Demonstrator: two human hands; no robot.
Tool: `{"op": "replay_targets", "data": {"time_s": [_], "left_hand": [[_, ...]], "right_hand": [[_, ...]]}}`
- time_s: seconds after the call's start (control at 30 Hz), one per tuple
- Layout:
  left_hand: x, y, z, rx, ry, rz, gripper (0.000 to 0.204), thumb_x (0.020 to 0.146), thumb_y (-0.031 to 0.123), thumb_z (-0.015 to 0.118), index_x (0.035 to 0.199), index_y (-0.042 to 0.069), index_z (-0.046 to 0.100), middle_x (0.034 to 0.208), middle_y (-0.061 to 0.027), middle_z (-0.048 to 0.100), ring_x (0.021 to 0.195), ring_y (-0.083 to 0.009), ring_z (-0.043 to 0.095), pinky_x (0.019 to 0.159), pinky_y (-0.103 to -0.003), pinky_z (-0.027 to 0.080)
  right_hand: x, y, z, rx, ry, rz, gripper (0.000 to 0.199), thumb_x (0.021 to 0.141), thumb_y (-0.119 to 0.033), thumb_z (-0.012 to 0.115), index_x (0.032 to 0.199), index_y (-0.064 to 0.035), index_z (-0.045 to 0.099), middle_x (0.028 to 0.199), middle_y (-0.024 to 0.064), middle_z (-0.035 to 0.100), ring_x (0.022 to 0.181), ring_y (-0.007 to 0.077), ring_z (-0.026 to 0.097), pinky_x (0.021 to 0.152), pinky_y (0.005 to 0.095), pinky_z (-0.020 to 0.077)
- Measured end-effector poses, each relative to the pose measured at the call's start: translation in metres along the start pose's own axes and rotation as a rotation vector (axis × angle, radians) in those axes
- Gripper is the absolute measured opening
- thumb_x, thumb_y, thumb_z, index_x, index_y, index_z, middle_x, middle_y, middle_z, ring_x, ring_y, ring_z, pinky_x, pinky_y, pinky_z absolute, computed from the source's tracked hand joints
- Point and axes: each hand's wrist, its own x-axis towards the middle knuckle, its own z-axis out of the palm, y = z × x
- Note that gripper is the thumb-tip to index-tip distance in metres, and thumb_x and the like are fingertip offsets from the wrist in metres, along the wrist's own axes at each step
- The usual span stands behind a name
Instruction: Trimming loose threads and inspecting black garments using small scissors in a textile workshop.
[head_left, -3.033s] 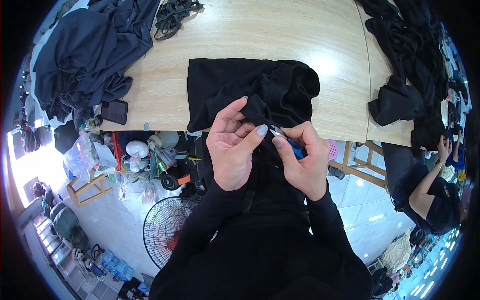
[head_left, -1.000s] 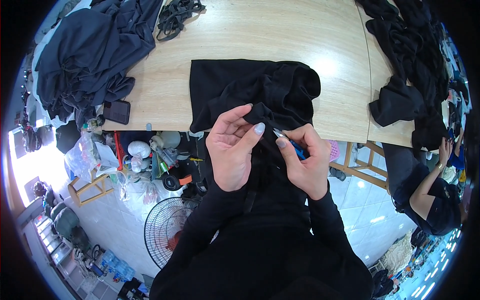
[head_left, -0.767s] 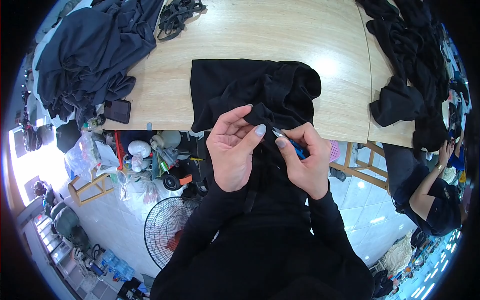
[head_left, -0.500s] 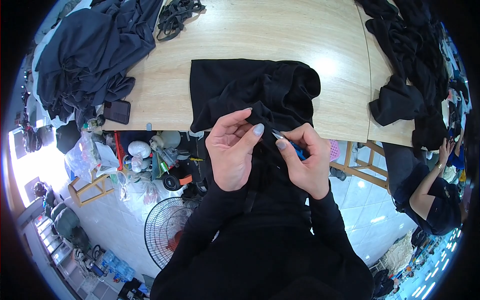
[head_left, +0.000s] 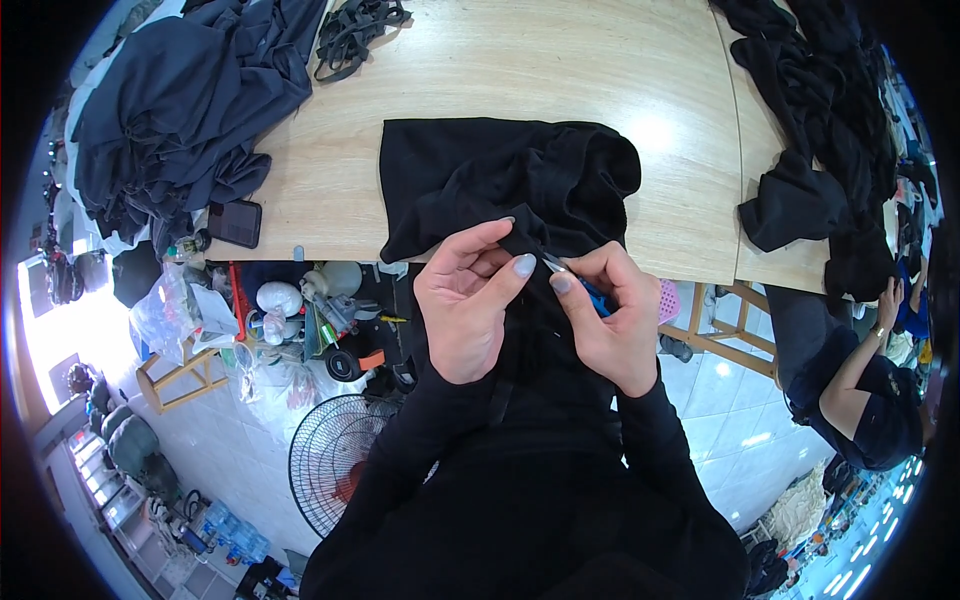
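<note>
In the head view, your left hand pinches the black cloth, bunched along the near edge of the table; your right hand grips a small blue tool between thumb and fingers, its pointed end just beside the pinch.

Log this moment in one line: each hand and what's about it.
left hand: pinching black cloth | right hand: gripping blue metal-tipped tool, tip near the cloth | table: dark phone, left of the cloth

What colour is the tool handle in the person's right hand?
Blue: the tool handle, partly hidden by the right hand, shows best in the head view.
</note>
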Motion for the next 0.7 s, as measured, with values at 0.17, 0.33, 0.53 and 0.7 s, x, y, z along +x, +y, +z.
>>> {"op": "replay_targets", "data": {"time_s": [0.17,0.33,0.53,0.7], "left_hand": [[0.0022,0.0019,0.0014,0.01,0.056,-0.031,0.045,0.089,-0.015,0.081,0.132,-0.005,0.071,0.108,-0.0092,0.075,0.093,-0.0109,0.071,0.085,-0.024,0.06],[0.0018,0.0009,-0.0005,0.009,0.001,-0.022,0.045,0.089,-0.016,0.081,0.132,-0.005,0.071,0.107,-0.0093,0.075,0.092,-0.011,0.071,0.086,-0.024,0.06],[0.0015,0.0002,0.0025,0.033,-0.04,0.03,0.047,0.09,-0.016,0.08,0.134,-0.005,0.069,0.111,-0.0114,0.076,0.097,-0.0133,0.074,0.089,-0.025,0.06],[0.001,-0.0007,0.0002,0.051,-0.043,0.043,0.047,0.089,-0.016,0.08,0.134,-0.005,0.069,0.112,-0.0123,0.077,0.099,-0.0142,0.074,0.09,-0.026,0.06]], "right_hand": [[-0.0011,0.0035,-0.0008,0.008,-0.019,0.024,0.017,0.097,-0.013,0.084,0.098,-0.0018,0.071,0.079,0.0086,0.074,0.065,0.0139,0.07,0.06,0.0251,0.0479],[-0.0003,0.0018,0.0002,0.035,-0.007,0.002,0.017,0.097,-0.012,0.084,0.098,-0.0015,0.071,0.078,0.0088,0.074,0.064,0.0138,0.069,0.06,0.0247,0.0473],[0.0018,0.001,0.0017,0.003,0.011,-0.036,0.017,0.097,-0.011,0.084,0.098,-0.001,0.07,0.078,0.0089,0.073,0.064,0.0137,0.069,0.059,0.0247,0.0468],[0.0036,-0.0015,0.0028,-0.015,0.013,-0.044,0.017,0.097,-0.011,0.084,0.098,-0.0012,0.07,0.078,0.0086,0.073,0.064,0.0134,0.068,0.058,0.0252,0.0463]]}}
